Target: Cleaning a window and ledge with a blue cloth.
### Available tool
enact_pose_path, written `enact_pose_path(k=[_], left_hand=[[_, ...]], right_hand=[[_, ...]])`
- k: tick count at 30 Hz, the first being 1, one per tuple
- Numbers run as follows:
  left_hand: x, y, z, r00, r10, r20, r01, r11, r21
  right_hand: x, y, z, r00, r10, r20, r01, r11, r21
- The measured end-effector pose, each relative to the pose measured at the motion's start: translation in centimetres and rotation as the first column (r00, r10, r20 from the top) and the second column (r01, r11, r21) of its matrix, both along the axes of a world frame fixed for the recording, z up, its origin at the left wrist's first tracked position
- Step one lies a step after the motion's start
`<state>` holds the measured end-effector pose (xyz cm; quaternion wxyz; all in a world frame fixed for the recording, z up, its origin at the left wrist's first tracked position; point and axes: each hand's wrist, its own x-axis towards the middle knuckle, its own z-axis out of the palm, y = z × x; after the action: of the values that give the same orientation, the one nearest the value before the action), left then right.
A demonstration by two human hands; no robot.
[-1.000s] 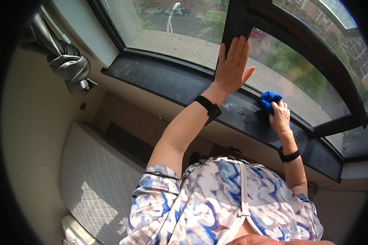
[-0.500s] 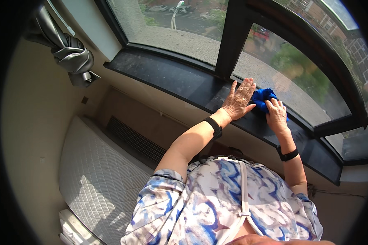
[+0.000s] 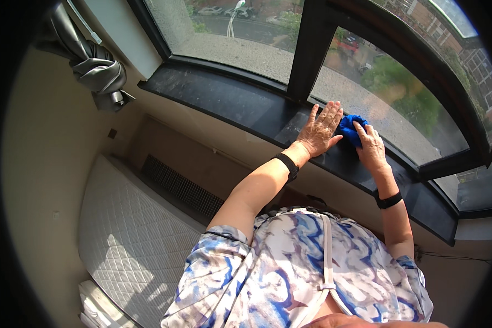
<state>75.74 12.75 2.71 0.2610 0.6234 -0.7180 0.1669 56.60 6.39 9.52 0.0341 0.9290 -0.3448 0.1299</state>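
Note:
A crumpled blue cloth (image 3: 352, 130) is bunched under the fingers of my right hand (image 3: 373, 150), which grips it at the foot of the window. The cloth sits where the dark windowsill (image 3: 218, 101) meets the frame. Just left of it, my left hand (image 3: 318, 134) lies open with fingers stretched toward the glass and the palm hidden against the sill. Its thumb points at the cloth, close beside it. Both wrists carry black bands.
Black window frames (image 3: 307, 54) rise behind the sill. A knotted grey curtain (image 3: 98, 74) hangs at the far left. Below the sill stand a quilted mattress (image 3: 131, 240) and a dark perforated grille (image 3: 177, 186). A cable (image 3: 454, 256) runs along the right wall.
My right hand has shifted slightly, and the cloth under it is bunched more compactly, its lower part no longer showing beside the fingers. The left hand has stayed nearly still.

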Motion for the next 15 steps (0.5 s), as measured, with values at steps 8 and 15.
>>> enact_pose_path(k=[8,15], left_hand=[[0.0,0.1,0.0,1.000,-0.010,-0.007,0.009,1.000,-0.009],[0.1,0.1,-0.1,0.999,0.007,0.036,-0.007,1.000,-0.018]], right_hand=[[-0.6,-0.6,-0.3,0.997,-0.015,-0.081,0.020,0.998,0.056],[-1.7,0.3,0.5,0.992,-0.059,-0.110,0.075,0.986,0.147]])
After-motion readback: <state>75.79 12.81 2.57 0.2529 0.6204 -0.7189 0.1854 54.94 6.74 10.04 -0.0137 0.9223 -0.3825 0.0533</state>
